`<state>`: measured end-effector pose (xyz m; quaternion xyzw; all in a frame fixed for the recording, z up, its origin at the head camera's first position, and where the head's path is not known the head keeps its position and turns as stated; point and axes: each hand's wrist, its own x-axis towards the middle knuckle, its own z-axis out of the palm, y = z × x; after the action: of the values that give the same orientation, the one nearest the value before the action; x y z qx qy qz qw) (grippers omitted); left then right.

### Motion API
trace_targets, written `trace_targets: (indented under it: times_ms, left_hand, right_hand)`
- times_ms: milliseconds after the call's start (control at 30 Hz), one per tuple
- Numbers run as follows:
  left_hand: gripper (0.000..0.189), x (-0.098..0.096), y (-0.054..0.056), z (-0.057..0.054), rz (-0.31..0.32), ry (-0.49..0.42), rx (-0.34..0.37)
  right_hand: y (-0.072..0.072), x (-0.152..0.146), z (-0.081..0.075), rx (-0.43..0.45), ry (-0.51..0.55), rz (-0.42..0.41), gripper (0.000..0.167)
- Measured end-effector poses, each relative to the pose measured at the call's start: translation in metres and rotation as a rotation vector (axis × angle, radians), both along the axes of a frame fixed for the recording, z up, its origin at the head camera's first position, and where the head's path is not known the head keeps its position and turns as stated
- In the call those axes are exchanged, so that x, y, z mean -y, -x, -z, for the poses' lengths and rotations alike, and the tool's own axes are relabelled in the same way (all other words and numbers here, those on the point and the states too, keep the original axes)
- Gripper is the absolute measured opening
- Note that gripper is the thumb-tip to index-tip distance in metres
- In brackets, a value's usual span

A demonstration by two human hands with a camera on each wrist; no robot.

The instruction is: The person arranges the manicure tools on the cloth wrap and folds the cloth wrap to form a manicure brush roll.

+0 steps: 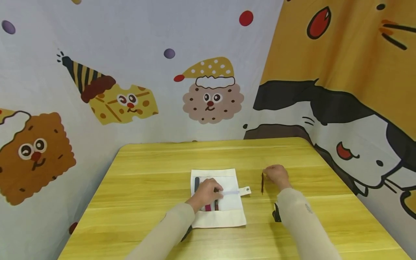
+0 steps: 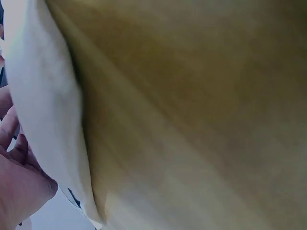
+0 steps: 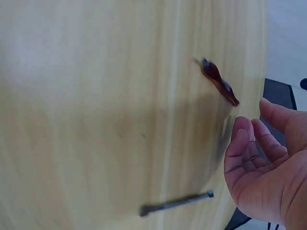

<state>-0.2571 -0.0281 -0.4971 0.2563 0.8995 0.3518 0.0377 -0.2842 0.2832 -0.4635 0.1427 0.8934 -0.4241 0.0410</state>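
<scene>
Soft, fairly even light fills the head view, with a pale sheen on the near counter (image 1: 221, 247) and a faint shadow left of the right sleeve (image 1: 302, 220). The left wrist view is dim, its pale cloth (image 2: 48, 105) badly out of focus. In the right wrist view, blur softens the dark red item (image 3: 219, 85)
</scene>
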Motion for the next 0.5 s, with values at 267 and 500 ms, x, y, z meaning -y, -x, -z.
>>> trace_targets:
  times_ms: [267,500]
  left_hand:
    - [0.017,0.001,0.000,0.003,-0.009,-0.050,0.041]
    - [0.018,0.002,0.000,0.002,-0.022,-0.044,0.064]
  right_hand:
    - [-0.005,0.008,0.013,-0.054,-0.032,0.040,0.041]
    - [-0.009,0.009,0.023,-0.082,0.000,0.072,0.037]
